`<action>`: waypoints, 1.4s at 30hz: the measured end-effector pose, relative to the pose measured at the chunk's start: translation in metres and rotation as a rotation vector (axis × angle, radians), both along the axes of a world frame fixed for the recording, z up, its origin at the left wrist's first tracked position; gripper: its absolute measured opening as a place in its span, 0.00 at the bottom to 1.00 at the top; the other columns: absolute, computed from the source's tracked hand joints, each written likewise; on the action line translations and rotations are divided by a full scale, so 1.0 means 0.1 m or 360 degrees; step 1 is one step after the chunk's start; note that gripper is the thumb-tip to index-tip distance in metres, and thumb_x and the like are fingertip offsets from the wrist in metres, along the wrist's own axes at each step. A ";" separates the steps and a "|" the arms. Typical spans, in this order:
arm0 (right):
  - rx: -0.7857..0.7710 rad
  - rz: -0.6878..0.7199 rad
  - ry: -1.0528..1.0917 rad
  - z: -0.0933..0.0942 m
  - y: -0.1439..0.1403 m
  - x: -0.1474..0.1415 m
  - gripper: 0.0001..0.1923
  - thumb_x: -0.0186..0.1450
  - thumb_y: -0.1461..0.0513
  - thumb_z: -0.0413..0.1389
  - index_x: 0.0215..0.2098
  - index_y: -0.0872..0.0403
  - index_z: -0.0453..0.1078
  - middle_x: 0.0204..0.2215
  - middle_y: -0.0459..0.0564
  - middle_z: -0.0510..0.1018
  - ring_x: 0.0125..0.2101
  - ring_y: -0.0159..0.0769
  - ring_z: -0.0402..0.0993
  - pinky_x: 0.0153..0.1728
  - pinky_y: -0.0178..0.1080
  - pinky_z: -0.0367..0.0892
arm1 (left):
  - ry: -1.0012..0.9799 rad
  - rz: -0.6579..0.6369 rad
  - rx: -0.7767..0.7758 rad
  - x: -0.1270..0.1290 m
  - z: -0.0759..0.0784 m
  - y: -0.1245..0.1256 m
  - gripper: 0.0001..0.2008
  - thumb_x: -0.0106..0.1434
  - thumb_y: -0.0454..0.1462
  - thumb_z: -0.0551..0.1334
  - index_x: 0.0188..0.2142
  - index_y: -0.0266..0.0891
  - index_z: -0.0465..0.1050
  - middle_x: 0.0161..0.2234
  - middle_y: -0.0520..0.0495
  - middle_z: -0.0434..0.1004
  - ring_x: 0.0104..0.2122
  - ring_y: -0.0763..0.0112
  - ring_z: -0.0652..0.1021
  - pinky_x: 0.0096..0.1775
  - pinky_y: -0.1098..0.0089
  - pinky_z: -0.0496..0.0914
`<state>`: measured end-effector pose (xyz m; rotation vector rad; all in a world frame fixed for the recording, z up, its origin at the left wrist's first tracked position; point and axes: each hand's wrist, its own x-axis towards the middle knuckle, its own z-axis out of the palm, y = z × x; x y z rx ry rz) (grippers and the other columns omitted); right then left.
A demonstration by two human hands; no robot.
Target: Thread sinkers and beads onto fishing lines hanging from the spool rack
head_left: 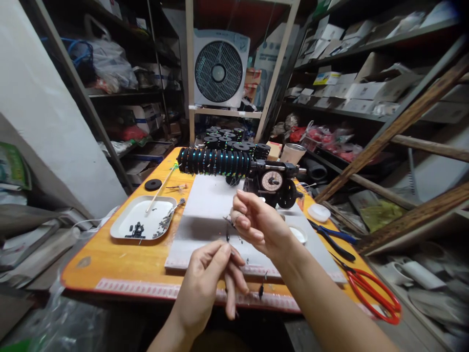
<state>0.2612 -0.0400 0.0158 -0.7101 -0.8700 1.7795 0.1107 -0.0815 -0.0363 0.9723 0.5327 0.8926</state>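
Note:
My left hand (210, 278) is low over the front edge of the white board (188, 244), thumb and forefinger pinched together at a tiny greyish bit. My right hand (258, 222) hovers just above and to the right, its fingers curled in. By its fingertips is a thin dark piece (229, 221), and below that a small black part (227, 237) that seems to hang. Whether either is gripped is unclear. Behind the hands stands a black winding machine (262, 183) with a round dial, carrying a long row of black rings (214, 162) with shiny blue-green bands.
A white tray (128, 205) with small black and metal parts and a thin stick stands left. Near it lies a black disc (153, 185). Pliers (335, 239) and red-handled scissors (373, 296) lie right, by a clear dish (318, 212). Black spools (225, 138) and a fan (220, 68) stand behind.

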 end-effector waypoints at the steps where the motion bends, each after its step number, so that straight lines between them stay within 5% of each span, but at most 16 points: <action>1: -0.0007 0.0004 0.0002 0.00 -0.01 0.01 0.19 0.63 0.52 0.58 0.22 0.53 0.59 0.12 0.38 0.68 0.07 0.17 0.47 0.06 0.21 0.43 | -0.0034 -0.0007 -0.0044 -0.01 -0.02 -0.04 0.18 0.69 0.46 0.59 0.29 0.35 0.73 0.19 0.47 0.81 0.09 0.79 0.72 0.14 0.81 0.60; 22: 0.0001 0.0027 -0.0093 -0.05 -0.01 0.03 0.18 0.63 0.51 0.60 0.25 0.54 0.63 0.12 0.39 0.70 0.06 0.18 0.48 0.06 0.21 0.43 | -0.0318 -0.0114 -0.0443 -0.17 -0.30 -0.37 0.18 0.66 0.49 0.62 0.30 0.37 0.76 0.18 0.47 0.83 0.23 0.67 0.84 0.20 0.80 0.70; 42: 0.0021 0.0004 -0.0124 -0.05 -0.03 0.05 0.19 0.62 0.50 0.61 0.25 0.54 0.63 0.12 0.39 0.69 0.06 0.18 0.48 0.06 0.21 0.43 | -0.0191 -0.0080 -0.0627 -0.21 -0.32 -0.47 0.21 0.60 0.53 0.67 0.28 0.35 0.76 0.17 0.45 0.82 0.18 0.70 0.79 0.25 0.73 0.70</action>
